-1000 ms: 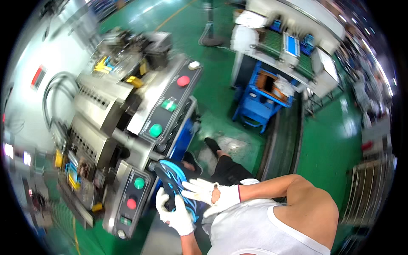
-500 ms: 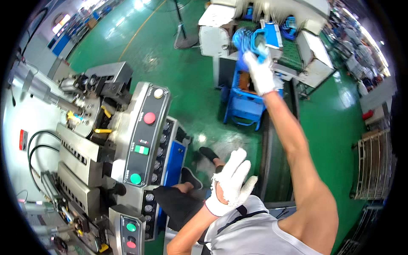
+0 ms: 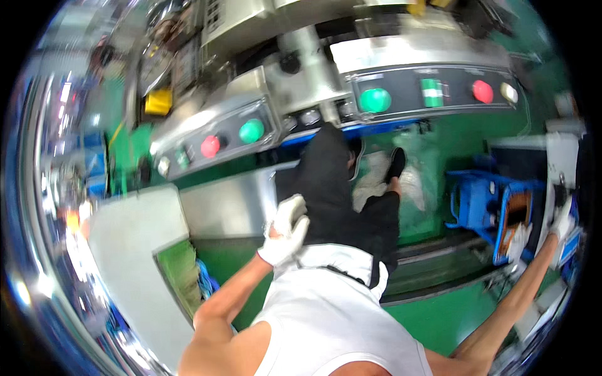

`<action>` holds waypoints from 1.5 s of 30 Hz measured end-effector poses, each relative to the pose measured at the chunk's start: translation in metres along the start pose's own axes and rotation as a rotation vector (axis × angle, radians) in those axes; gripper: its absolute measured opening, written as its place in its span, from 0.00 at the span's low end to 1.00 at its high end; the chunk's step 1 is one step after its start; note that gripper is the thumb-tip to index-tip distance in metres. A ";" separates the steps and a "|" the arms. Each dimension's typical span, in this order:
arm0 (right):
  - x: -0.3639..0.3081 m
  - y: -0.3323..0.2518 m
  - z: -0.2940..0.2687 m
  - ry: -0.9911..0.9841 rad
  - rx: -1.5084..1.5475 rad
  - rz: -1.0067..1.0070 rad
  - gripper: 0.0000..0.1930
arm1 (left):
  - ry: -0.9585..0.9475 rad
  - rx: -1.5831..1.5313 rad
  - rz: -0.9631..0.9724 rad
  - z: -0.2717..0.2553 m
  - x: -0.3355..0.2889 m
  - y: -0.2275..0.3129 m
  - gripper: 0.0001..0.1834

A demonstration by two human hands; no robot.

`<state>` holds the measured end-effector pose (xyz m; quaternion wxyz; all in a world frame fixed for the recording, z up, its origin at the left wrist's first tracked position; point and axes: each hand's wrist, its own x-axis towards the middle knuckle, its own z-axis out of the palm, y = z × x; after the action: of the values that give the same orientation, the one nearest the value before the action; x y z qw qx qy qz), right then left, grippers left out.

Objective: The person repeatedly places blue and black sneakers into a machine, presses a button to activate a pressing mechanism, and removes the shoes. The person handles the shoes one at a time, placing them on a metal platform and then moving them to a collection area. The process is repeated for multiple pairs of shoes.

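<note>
Head view, left hand: our left hand (image 3: 285, 230) wears a white glove and sits near the picture's centre, just above the white shirt (image 3: 338, 313). Its fingers are loosely curled and it grips nothing; it lies against the black trousers (image 3: 332, 194).
Head view, right hand: our right hand (image 3: 562, 219), also in a white glove, reaches far out to 3 o'clock. It is small and blurred at the rim, so we cannot tell how far it is open or whether it holds anything.
Head view, nearest thing to the right hand: a blue cart (image 3: 486, 203) with an orange panel stands just at 9 o'clock of that hand, on the green floor (image 3: 439, 319).
Head view, machine: a grey machine (image 3: 301, 69) fills the 12 o'clock part.
Head view, right panel: the black control panel (image 3: 439, 94) carries a large green button (image 3: 375, 100), a red button (image 3: 482, 91) and a white button (image 3: 509, 93).
Head view, left panel: toward 10 o'clock, a second panel shows a green button (image 3: 251, 131) beside a red button (image 3: 211, 146).
Head view, yellow part: a yellow block (image 3: 157, 101) sits at 11 o'clock.
Head view, feet: a black shoe (image 3: 395, 164) rests on the floor below the right panel.
</note>
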<state>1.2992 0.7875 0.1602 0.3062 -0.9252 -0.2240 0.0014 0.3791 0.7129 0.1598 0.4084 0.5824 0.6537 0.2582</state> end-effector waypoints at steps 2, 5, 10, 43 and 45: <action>-0.081 -0.005 0.030 0.125 -0.043 -0.284 0.38 | 0.219 0.198 -0.109 -0.039 -0.022 -0.052 0.24; -0.284 -0.091 0.083 -0.349 0.024 -0.155 0.38 | 0.572 0.262 -0.338 -0.076 -0.080 -0.130 0.21; -0.404 -0.006 0.208 -0.810 -0.221 -0.439 0.46 | 0.599 0.617 -0.817 -0.118 -0.200 -0.257 0.21; -0.738 -0.335 0.101 -1.629 0.341 -0.621 0.37 | 0.330 -0.449 -0.122 -0.163 -0.088 -0.084 0.38; -0.720 -0.341 0.096 -1.785 0.392 -0.518 0.33 | 0.117 -0.546 0.126 -0.161 -0.049 -0.035 0.38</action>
<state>0.4971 0.7851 0.1786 0.1625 -0.4364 -0.5693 0.6776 0.2251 0.6804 0.2282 0.4947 0.4745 0.5452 0.4827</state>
